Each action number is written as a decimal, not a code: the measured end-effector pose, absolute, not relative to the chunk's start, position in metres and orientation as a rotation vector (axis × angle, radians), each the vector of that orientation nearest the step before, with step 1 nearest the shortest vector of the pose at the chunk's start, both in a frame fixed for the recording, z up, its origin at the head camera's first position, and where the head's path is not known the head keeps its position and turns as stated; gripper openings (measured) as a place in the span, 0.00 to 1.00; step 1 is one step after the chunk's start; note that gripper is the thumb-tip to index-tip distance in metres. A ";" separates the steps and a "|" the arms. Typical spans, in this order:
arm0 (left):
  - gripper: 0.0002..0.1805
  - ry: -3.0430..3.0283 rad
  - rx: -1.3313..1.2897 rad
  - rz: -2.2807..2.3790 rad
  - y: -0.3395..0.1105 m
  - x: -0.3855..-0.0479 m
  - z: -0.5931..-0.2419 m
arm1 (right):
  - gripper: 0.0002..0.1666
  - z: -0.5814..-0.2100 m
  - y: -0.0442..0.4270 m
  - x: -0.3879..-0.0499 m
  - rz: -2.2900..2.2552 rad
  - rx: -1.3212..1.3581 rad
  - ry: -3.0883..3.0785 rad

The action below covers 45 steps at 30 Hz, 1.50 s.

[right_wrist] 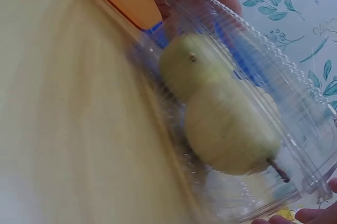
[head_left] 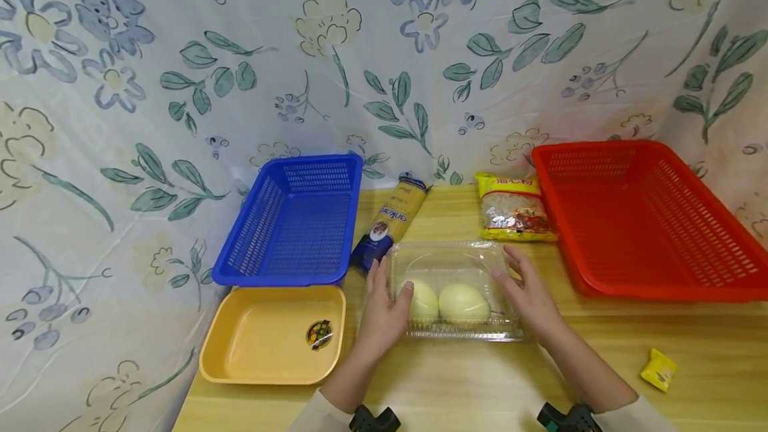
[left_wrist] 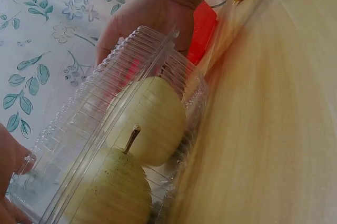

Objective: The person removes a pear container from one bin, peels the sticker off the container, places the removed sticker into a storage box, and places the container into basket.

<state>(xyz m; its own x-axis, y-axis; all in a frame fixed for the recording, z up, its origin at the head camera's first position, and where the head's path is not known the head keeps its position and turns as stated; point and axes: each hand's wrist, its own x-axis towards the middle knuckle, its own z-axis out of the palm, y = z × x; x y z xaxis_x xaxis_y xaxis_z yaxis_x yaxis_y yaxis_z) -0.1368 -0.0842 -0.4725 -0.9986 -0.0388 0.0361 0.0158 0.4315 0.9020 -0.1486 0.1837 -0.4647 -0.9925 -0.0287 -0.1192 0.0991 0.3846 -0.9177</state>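
A clear plastic clamshell box [head_left: 450,260] stands with its lid down in the middle of the table. Inside lie two pale yellow-green pears, a right one [head_left: 465,303] and a left one [head_left: 423,300], side by side at the near edge. My left hand [head_left: 384,315] grips the box's left side, thumb over the lid's edge. On the opposite side my right hand [head_left: 536,302] holds the box, its thumb also over the lid. In the left wrist view a brown stem rises from the nearer pear [left_wrist: 113,187]. Whether the box's base touches the table I cannot tell.
Left of the box are a blue basket [head_left: 312,232] and a yellow tray [head_left: 270,345]. A noodle packet [head_left: 399,212] leans by the blue basket. Behind right lie a yellow-and-clear food bag [head_left: 515,209] and a red basket [head_left: 654,239]. A small yellow packet [head_left: 659,370] lies at right.
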 end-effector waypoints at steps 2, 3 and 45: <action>0.40 -2.597 0.037 -1.690 -0.085 -0.135 -0.474 | 0.45 -0.468 0.184 -0.143 -1.701 0.063 2.478; 0.40 -2.584 0.036 -1.717 -0.086 -0.135 -0.475 | 0.45 -0.469 0.184 -0.141 -1.717 0.061 2.456; 0.35 -2.373 0.029 -2.147 -0.094 -0.135 -0.481 | 0.45 -0.477 0.180 -0.136 -1.813 0.007 2.387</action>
